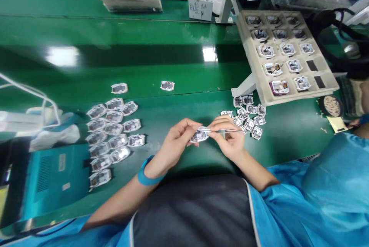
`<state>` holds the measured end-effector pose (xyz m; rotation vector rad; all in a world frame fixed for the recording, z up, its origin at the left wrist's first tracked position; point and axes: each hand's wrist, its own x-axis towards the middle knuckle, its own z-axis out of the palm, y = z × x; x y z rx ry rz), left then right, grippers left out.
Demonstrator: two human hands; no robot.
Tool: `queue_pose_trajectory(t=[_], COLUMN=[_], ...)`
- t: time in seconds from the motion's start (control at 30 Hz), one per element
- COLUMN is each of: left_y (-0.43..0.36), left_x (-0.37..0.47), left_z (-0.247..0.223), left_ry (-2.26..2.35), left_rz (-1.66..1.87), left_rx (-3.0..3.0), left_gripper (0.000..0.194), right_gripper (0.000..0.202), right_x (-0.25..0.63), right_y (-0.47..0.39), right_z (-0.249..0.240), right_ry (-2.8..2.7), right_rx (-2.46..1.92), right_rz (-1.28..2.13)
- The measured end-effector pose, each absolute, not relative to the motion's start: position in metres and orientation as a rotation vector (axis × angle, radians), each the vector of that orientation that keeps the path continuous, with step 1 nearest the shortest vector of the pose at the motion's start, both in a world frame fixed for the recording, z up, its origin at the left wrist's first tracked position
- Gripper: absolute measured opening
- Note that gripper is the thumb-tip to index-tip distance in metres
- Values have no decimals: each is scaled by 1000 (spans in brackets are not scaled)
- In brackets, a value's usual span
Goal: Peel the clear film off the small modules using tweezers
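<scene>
My left hand (176, 141) is closed on a small silver-and-white watch-like housing (198, 137) with parts inside, held above the green bench in front of my body. In my right hand (230, 143) lies a pair of thin metal tweezers (235, 130), pointing left. The right fingertips and the tweezers meet the upper right edge of the housing; fingers hide the tips. Just behind the right hand sits a cluster of similar housings (242, 113). Farther left, several more housings (113, 128) stand in loose rows, with a single housing (167, 85) set apart at the back.
A beige compartment tray (250, 58) with housings leans on a white stand (245, 85) at right. At left are a teal device (62, 178) and white cables (34, 91). Behind stand stacked clear trays (127, 3) and a white holder (200, 10). A co-worker's blue sleeve (343, 178) is at right.
</scene>
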<state>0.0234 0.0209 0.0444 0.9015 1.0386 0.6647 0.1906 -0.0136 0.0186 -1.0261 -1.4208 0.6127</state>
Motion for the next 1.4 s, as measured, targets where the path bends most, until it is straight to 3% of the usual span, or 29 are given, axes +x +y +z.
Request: queue_pose_trajectory(t=[0.43,0.87,1.17,1.4], left_y=[21,21,22,23], left_x=[20,22,22,20], left_z=[47,44,43,44], left_ry=[1043,1057,1051,1042], left_rz=[547,521,529,523], left_rx=[878,973,971,918], left_gripper=[25,27,27,32], right_gripper=[10,3,6,6], right_x=[201,201,195,196], right_y=[-16,-13,-16,-18], right_z=[25,29,40,33], right_ry=[-1713,-1511,-1623,-1371], right_rx=[-924,-1120,-1167,-1220], right_rz=[319,621,555,854])
